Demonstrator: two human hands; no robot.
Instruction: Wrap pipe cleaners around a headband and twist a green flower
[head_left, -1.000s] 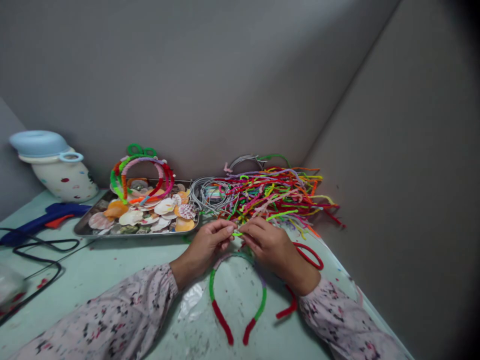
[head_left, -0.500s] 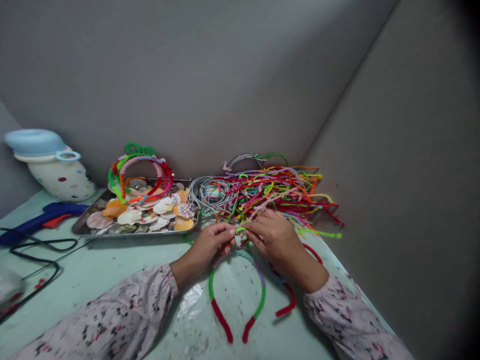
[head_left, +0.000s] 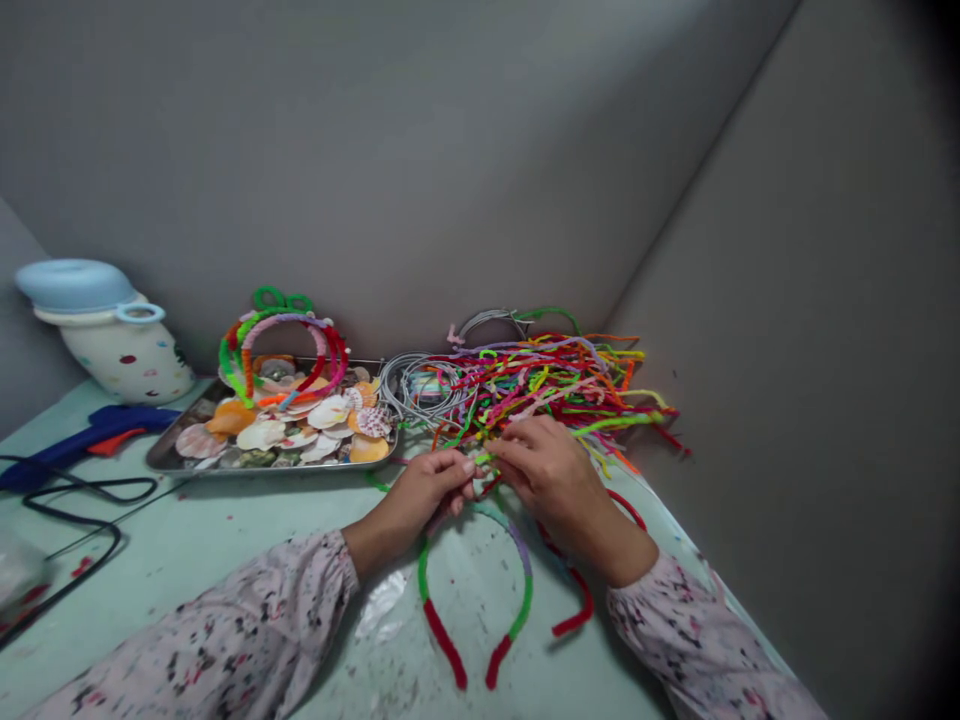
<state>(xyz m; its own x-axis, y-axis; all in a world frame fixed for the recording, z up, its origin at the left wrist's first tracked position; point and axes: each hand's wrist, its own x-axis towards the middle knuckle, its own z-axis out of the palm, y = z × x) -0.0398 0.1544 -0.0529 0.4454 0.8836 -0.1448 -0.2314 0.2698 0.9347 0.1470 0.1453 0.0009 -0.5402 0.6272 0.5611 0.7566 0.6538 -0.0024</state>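
Note:
My left hand [head_left: 435,488] is closed in a pinch, its thumb and index fingertips meeting at a lime-green pipe cleaner [head_left: 615,424]. My right hand [head_left: 551,480] pinches the same pipe cleaner close beside the left fingertips. The free length sticks out behind the right hand, toward the right. Directly below both hands lies a headband [head_left: 517,625] wrapped in green, purple, teal and red fuzzy stems; its top is partly hidden by my fingers. A second, red-ended headband [head_left: 577,615] shows partly under my right wrist.
A metal tray [head_left: 262,470] of seashells stands at the left with wrapped headbands [head_left: 328,360] on it. Behind my hands are wire hoops [head_left: 401,395] and a pile of pipe cleaners [head_left: 555,365]. A blue glue gun [head_left: 90,437] with its cord and a lidded cup [head_left: 124,350] sit far left.
The free end of the lime-green pipe cleaner has swung upward on the right. My fingers have shifted slightly around it, while the headbands on the table stay put.

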